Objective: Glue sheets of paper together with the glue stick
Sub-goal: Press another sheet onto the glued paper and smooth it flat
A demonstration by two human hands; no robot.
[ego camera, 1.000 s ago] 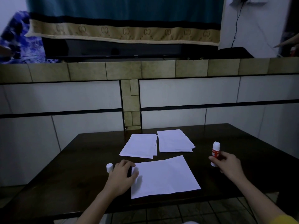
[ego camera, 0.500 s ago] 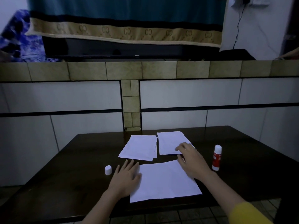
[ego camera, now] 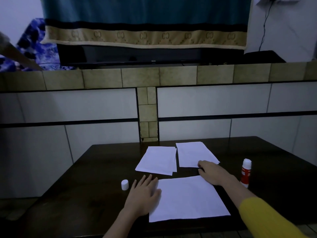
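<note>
The glue stick (ego camera: 246, 172) stands upright and uncapped on the dark table (ego camera: 89, 186), right of the papers; its white cap (ego camera: 124, 184) sits well apart at the left. The left hand (ego camera: 143, 196) lies flat, fingers spread, on the near sheet's (ego camera: 187, 200) left edge. The right hand (ego camera: 211, 172) pinches the near edge of the right pile (ego camera: 192, 153); 1 more pile (ego camera: 158, 159) lies beside it.

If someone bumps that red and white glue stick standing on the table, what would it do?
The glue stick stands upright, tall and narrow, so it would probably tip easily. Being round, it might then roll across the smooth dark table. Its cap is off, so exposed glue could smear.
</note>
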